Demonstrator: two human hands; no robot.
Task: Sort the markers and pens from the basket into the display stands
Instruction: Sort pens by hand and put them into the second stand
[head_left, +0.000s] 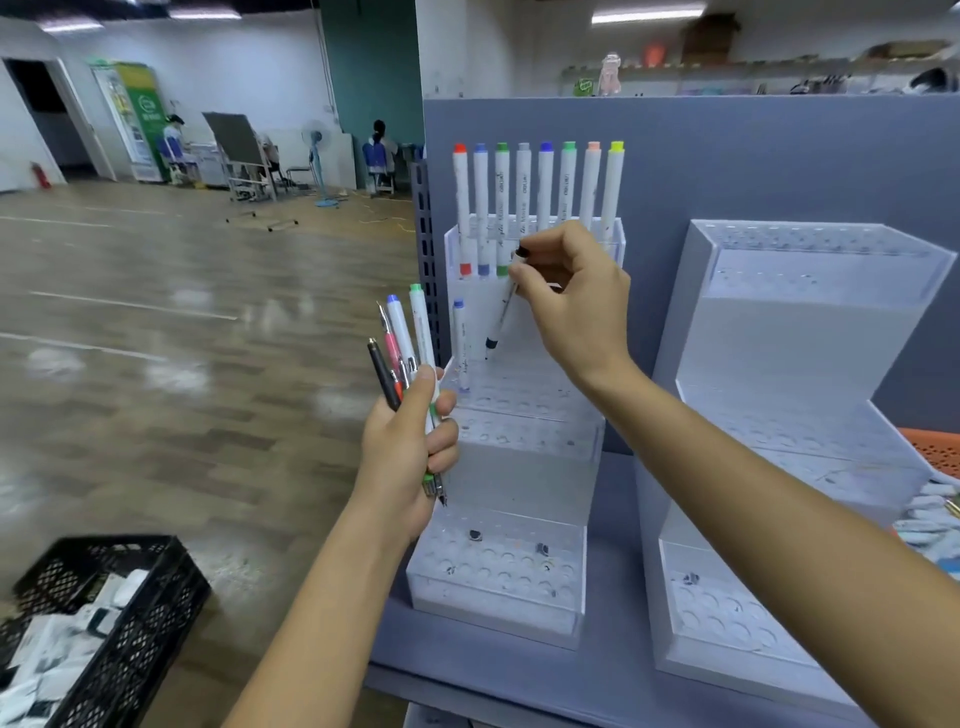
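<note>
Nearest, lower left on the floor: black lattice plastic crate (111, 618) filled with white packets. Just above, left hand (410, 447) clenched round a bundle of pens and markers (404, 348), caps fanned upward. On the grey shelf (613, 686), a stepped clear-acrylic display stand (519, 483) drilled with round holes, a second stand (810, 353) beside it, and an orange perforated basket (935, 452) at the right edge. Right hand (566, 291) pinching a black-capped marker (500, 317), tilted over the second tier beside one blue-capped marker (460, 343). Top tier: eight upright white markers (535, 192). Beyond, glossy wood-plank floor (182, 312) and seated people (382, 150).
</note>
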